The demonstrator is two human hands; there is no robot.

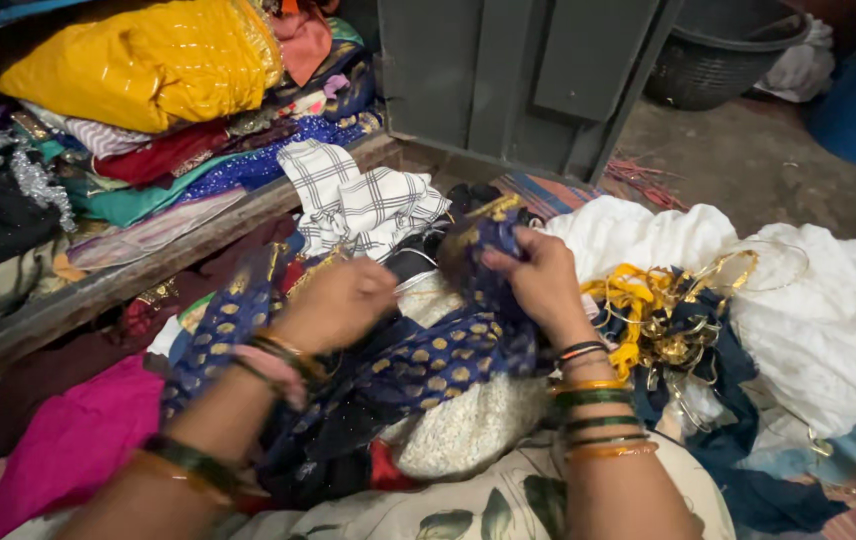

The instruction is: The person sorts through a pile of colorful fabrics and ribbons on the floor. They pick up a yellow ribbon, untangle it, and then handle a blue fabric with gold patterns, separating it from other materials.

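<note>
While pinched in right hand (540, 275) grip, blue dotted cloth (428, 365), draped under left hand (340, 300)

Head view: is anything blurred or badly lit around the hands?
Head view: left hand slightly motion-blurred, right hand sharper on the blue gold-dotted cloth; the white cloth is bright, the shelf stack at left falls into shadow.

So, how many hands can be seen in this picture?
2. The left hand rests closed on the dark blue cloth with gold dots. The right hand pinches a raised fold of the same cloth. No other person's hands are in view.
</note>
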